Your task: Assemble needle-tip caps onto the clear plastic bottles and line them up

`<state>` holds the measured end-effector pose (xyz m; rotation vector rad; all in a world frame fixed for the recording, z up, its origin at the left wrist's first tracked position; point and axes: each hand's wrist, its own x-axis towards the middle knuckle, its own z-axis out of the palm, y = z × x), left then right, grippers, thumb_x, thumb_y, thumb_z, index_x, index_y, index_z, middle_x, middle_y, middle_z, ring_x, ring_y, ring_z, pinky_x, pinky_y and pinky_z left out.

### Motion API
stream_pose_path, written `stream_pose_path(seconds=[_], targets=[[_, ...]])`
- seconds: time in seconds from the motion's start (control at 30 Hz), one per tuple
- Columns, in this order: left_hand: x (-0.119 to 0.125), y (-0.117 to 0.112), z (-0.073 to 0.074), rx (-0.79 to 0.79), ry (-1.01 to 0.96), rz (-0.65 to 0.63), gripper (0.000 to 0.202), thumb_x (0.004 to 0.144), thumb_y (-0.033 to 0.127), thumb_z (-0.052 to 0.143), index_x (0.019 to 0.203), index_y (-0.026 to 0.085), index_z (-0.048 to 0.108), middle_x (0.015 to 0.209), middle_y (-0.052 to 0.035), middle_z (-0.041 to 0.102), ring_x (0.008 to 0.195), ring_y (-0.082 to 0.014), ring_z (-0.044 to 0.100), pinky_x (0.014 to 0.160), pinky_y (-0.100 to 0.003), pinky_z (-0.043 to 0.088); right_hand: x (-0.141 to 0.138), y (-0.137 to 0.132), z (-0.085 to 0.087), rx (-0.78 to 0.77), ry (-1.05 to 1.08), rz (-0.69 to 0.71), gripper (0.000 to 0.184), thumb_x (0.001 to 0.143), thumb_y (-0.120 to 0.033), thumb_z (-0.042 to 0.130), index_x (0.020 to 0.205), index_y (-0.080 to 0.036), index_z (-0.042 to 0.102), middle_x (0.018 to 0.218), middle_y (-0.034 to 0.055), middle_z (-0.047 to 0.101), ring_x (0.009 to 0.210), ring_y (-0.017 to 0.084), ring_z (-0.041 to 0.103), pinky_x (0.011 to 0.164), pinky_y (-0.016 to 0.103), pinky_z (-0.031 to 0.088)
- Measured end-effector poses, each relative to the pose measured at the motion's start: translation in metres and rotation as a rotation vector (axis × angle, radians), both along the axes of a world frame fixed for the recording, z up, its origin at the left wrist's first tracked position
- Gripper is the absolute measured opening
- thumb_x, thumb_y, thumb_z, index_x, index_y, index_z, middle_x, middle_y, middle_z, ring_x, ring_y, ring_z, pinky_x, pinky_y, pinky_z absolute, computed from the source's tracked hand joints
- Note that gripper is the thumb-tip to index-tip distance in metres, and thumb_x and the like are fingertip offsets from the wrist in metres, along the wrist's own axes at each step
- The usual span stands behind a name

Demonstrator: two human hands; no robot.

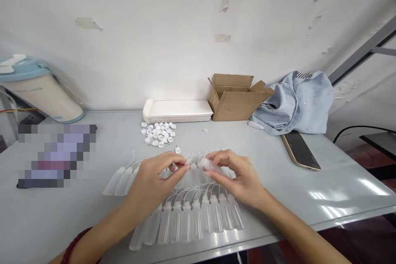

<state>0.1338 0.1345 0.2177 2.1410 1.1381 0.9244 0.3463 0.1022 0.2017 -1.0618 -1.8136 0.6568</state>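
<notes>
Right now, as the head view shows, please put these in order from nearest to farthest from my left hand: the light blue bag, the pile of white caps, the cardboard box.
From your left hand:
1. Pile of white caps: just beyond the hand.
2. Cardboard box: farther back, to the right.
3. Light blue bag: farther right, past the box.

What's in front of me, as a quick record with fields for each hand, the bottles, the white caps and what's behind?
Left hand: pinched; contents unclear
Right hand: holding a blurred translucent item
Bottles: translucent, laid in two rows
White caps: loose cluster beyond the left hand
Behind: white stack, open cardboard box, light-blue bag
</notes>
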Motion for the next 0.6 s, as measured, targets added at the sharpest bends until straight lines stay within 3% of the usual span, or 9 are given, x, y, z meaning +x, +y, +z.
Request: stream_pose_path(seconds=[0.17,0.6], targets=[[0.004,-0.008,-0.003,0.002,-0.038,-0.032,0.006,0.083,0.018,0.061,0.080,0.022,0.065,0.076,0.0055,0.069,0.063,-0.0098,0.060,0.060,-0.020,0.047,-0.007,-0.005,-0.004,0.030,-0.062,0.090,0.014,0.084,-0.020,0.064,0.095,-0.019,0.056,0.096,0.0056,0.069,0.085,0.015,0.068,0.071,0.024,0.054],[0.009,-0.017,-0.011,0.133,-0.111,-0.142,0.022,0.090,0.010,0.048,0.100,0.021,0.065,0.089,-0.0006,0.068,0.081,-0.0116,0.062,0.070,-0.021,0.050,-0.008,-0.006,-0.006,-0.016,-0.085,0.073,0.028,0.085,-0.021,0.063,0.112,-0.020,0.053,0.097,0.0037,0.068,0.089,0.015,0.066,0.080,0.027,0.056]])
